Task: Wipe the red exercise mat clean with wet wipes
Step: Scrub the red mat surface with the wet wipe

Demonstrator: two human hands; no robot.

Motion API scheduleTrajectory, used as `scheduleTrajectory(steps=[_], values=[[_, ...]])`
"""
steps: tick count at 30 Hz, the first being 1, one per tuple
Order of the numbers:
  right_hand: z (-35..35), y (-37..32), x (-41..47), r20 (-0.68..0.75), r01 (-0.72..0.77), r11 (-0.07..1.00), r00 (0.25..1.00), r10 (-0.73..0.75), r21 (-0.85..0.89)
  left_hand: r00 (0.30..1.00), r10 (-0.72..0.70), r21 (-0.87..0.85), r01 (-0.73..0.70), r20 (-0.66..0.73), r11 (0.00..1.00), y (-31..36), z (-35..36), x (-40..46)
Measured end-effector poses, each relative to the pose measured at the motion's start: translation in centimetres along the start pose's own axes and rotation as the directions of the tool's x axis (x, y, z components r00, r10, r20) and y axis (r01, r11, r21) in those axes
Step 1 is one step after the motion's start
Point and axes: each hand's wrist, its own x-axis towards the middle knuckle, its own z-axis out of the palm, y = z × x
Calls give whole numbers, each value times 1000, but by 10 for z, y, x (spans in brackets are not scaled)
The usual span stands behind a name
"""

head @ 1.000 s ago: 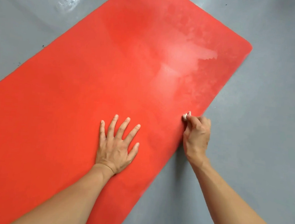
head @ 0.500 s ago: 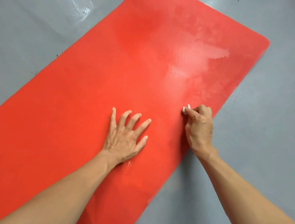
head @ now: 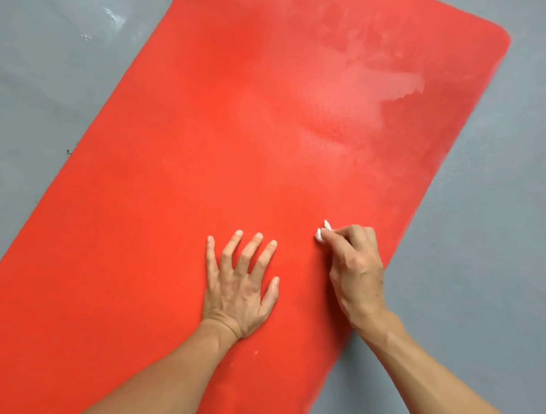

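The red exercise mat [head: 202,168] lies diagonally across the grey floor and fills most of the view. A pale, wet-looking sheen covers its far right part. My left hand [head: 241,282] rests flat on the mat with fingers spread. To its right, my right hand [head: 354,272] is curled round a small crumpled white wet wipe [head: 322,233] and presses it on the mat near the right edge. Only the wipe's white tips show past my fingers.
Grey floor [head: 499,224] surrounds the mat on both sides. A shiny smeared patch [head: 111,22] marks the floor at the upper left, and a tiny dark speck [head: 68,151] lies near the mat's left edge.
My right hand has slid with the wipe from the mat's right edge inward onto its surface. My left hand stays planted on the mat. The view has shifted, so the mat sits differently in frame.
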Motion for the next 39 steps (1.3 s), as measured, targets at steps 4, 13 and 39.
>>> scheduleTrajectory(steps=[4, 13, 39], values=[[-8, 6, -4, 180, 148, 989, 972, -148, 13, 1000, 24, -12, -24, -7, 1000, -1, 5, -1], [5, -26, 4, 61, -180, 983, 981, 182, -31, 995, 95, -32, -94, 42, 995, -10, 11, 2], [-8, 0, 2, -217, -171, 975, 966, 138, -140, 993, 116, 6, -117, 37, 993, -14, 2, 7]])
